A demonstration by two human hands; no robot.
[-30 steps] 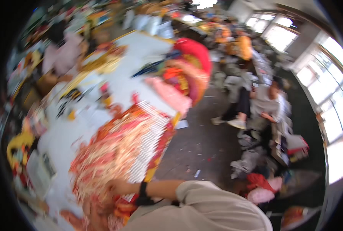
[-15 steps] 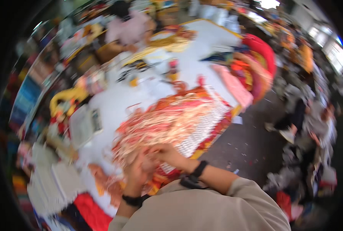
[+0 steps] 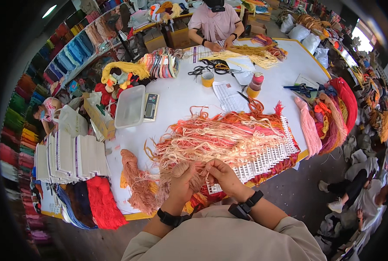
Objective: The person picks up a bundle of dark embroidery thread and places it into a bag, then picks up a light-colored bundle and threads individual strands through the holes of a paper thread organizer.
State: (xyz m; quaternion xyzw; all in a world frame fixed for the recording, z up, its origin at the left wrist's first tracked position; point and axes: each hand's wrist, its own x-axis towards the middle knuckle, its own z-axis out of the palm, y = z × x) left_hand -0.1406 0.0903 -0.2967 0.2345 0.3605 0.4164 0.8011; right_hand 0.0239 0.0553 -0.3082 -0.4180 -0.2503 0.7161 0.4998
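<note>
Since half a second ago the view is swinging back to face the counter squarely, both hands now lying at its near edge.

Head view: the left hand is clenching a tan yarn bundle, while the right hand is pinching its strands just beside it. A heap of orange and cream yarn is spreading behind, over white sample cards. A clear tray, scale and tape roll are lying farther off; another person is working opposite.

grey scale screen, far boxes — brown cardboard
</note>
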